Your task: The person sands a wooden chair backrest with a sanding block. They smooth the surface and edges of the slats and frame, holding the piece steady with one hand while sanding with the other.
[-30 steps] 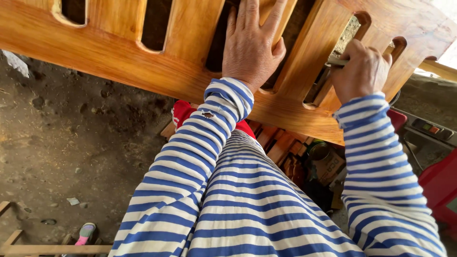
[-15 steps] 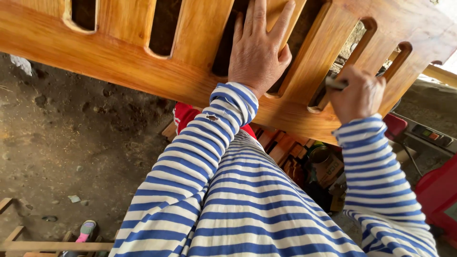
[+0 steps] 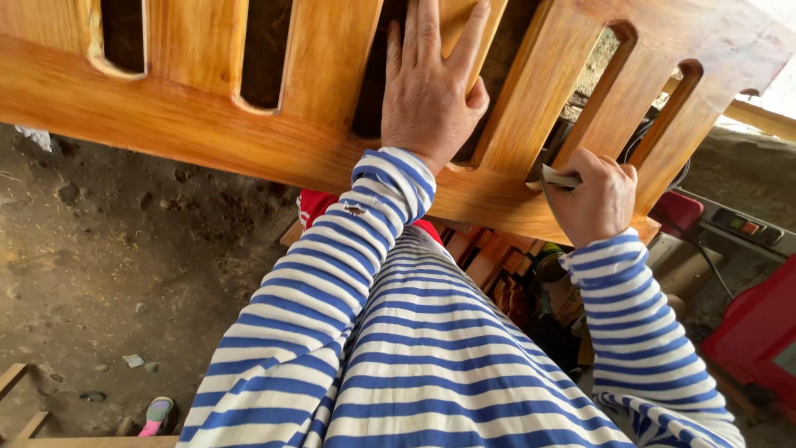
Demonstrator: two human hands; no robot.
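Observation:
A glossy orange-brown wooden panel (image 3: 207, 124) with long rounded slots lies across the top of the head view. My left hand (image 3: 427, 87) rests flat on it, fingers spread over a slat between two slots. My right hand (image 3: 590, 199) is closed around a small grey folded piece, apparently sandpaper (image 3: 560, 178), held at the lower end of a slot near the panel's bottom rail. Blue-and-white striped sleeves cover both arms.
Bare dirt floor (image 3: 108, 265) lies to the left. Wood offcuts (image 3: 489, 257) and a tin can (image 3: 554, 267) sit below the panel. A red object (image 3: 759, 323) and a machine with switches (image 3: 738, 226) stand at the right. Light wooden pieces (image 3: 16, 382) lie at bottom left.
My right hand has slid down along the slot toward the panel's bottom rail, still holding the grey piece. My left hand stays pressed on the slat.

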